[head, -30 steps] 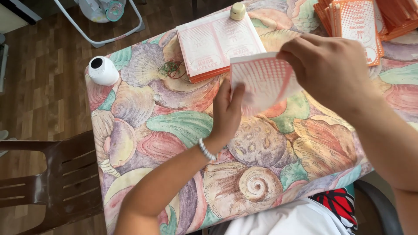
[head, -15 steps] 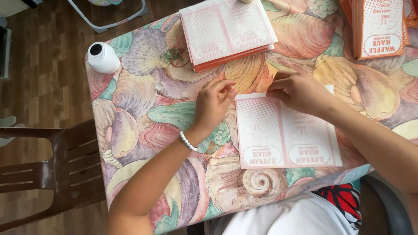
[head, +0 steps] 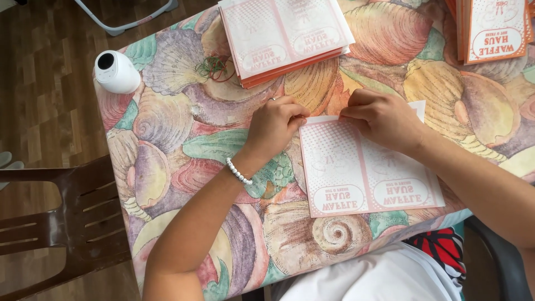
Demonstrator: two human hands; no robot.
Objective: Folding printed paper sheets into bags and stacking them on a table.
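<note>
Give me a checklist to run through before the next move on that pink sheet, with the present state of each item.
1. Pink sheet lies flat on the table: ok.
2. Left hand on the sheet's far left corner: ok.
3. Right hand on the far edge, fingers pinching it: ok.
4. Whether the far edge is already folded: cannot tell, the hands cover it.
5. Stack of pink sheets lies apart from the working sheet: ok.
6. Rubber bands and white round device lie clear of both hands: ok.
</note>
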